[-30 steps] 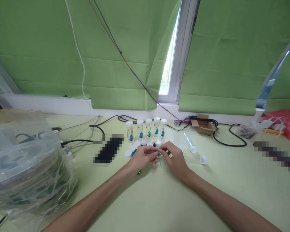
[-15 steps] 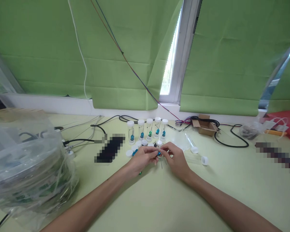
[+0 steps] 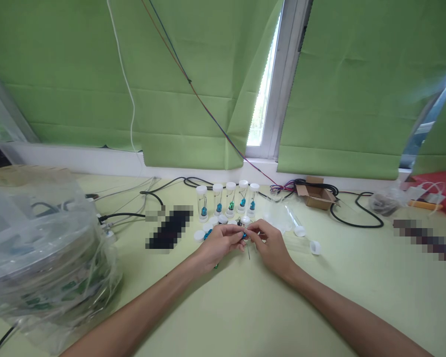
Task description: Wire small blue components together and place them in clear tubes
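Note:
My left hand (image 3: 222,244) and my right hand (image 3: 270,244) meet at the middle of the table, fingertips pinched together. Between them is a small shiny blue piece (image 3: 244,235), partly covered by the fingers. A thin dark wire (image 3: 249,252) hangs down below it. Just behind my hands stands a row of capped clear tubes (image 3: 231,200), most with a blue piece inside and one with a green piece. White caps (image 3: 199,235) and more small blue pieces (image 3: 207,233) lie beside my left hand. A green piece (image 3: 216,266) shows partly under my left wrist.
A large plastic-wrapped reel (image 3: 40,267) fills the left side. A blurred-out dark object (image 3: 171,228) lies left of the tubes. Lying tubes with white caps (image 3: 314,247) are on the right, before a small cardboard box (image 3: 315,197). Black cables (image 3: 360,223) run along the back.
Both hands stay pinched at the blue piece with barely any movement. The whole view has shifted very slightly.

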`<act>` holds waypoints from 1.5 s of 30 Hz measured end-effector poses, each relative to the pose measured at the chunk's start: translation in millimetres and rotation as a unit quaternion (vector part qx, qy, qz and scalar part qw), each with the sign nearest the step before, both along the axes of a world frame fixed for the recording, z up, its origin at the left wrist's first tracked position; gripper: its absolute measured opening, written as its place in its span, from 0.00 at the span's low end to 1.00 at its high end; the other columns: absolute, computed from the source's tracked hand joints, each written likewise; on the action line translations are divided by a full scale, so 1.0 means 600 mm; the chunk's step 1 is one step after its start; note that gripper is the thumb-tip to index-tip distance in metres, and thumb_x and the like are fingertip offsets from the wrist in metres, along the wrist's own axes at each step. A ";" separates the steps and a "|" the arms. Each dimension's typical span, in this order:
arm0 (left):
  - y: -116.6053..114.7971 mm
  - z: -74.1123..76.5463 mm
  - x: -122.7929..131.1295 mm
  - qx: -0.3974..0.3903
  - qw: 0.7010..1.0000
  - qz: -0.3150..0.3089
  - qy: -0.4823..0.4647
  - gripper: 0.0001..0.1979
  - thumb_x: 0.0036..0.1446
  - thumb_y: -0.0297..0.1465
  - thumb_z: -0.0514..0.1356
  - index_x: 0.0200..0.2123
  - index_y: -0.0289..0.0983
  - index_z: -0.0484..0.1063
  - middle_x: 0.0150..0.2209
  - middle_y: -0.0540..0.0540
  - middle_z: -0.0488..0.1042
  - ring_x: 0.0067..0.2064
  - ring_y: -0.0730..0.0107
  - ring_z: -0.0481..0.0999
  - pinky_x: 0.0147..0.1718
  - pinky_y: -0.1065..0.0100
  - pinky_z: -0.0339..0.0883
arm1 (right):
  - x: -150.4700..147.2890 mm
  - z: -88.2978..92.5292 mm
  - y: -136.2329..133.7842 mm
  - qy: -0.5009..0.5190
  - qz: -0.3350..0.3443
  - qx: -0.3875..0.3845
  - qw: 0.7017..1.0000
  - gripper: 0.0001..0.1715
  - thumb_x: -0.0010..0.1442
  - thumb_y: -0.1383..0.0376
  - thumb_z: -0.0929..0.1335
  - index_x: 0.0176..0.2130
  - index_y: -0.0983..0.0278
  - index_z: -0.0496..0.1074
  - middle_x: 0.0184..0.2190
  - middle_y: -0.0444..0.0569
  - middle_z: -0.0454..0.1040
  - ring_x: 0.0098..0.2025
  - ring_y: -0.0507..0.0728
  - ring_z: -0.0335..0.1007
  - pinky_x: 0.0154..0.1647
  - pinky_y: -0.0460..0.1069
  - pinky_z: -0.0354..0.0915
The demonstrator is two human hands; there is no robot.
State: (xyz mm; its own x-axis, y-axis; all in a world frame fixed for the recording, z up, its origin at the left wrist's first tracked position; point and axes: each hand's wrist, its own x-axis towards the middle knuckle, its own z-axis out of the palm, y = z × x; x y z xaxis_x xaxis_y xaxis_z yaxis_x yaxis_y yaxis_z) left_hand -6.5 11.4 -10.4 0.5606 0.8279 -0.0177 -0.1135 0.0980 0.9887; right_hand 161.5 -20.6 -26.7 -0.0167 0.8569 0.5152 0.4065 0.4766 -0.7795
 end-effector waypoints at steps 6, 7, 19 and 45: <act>0.001 -0.002 0.001 -0.016 1.000 0.006 -0.012 0.12 0.51 0.34 0.68 0.38 0.34 0.81 0.33 0.44 0.75 0.31 0.74 0.70 0.38 0.68 0.66 | 0.001 -0.001 0.001 0.008 0.002 -0.001 1.000 0.10 0.64 0.61 0.65 0.34 0.63 0.73 0.33 0.48 0.74 0.34 0.55 0.69 0.32 0.48 0.67; 0.001 -0.002 0.001 -0.021 1.000 0.007 -0.017 0.12 0.51 0.34 0.68 0.38 0.34 0.81 0.33 0.44 0.75 0.31 0.74 0.70 0.38 0.68 0.66 | 0.001 -0.002 0.001 0.013 0.005 -0.003 1.000 0.10 0.64 0.60 0.65 0.34 0.63 0.73 0.33 0.48 0.74 0.34 0.55 0.69 0.32 0.48 0.67; 0.003 -0.008 0.004 -0.019 0.998 0.065 -0.010 0.14 0.50 0.35 0.68 0.38 0.32 0.78 0.31 0.44 0.76 0.33 0.71 0.74 0.42 0.64 0.69 | 0.004 -0.006 0.005 0.001 -0.006 -0.007 1.000 0.10 0.64 0.61 0.65 0.35 0.63 0.72 0.32 0.47 0.74 0.31 0.54 0.68 0.28 0.46 0.63; -0.006 0.003 0.013 0.026 0.994 0.104 0.034 0.21 0.53 0.49 0.62 0.32 0.34 0.72 0.24 0.50 0.70 0.19 0.78 0.63 0.17 0.74 0.55 | 0.072 0.052 -0.003 -0.491 -0.071 -0.048 0.867 0.21 0.65 0.63 0.65 0.20 0.62 0.64 0.17 0.45 0.66 0.20 0.54 0.63 0.23 0.48 0.47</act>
State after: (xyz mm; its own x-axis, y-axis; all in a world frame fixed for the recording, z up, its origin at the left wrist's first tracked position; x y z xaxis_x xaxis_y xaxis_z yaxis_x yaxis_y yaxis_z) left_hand 1.1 7.7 -8.8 0.3754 0.9269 -0.0032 -0.0583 0.0271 0.9979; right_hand 204.5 -22.2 4.5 -0.2981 0.9243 0.2382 0.9456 0.3200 -0.0586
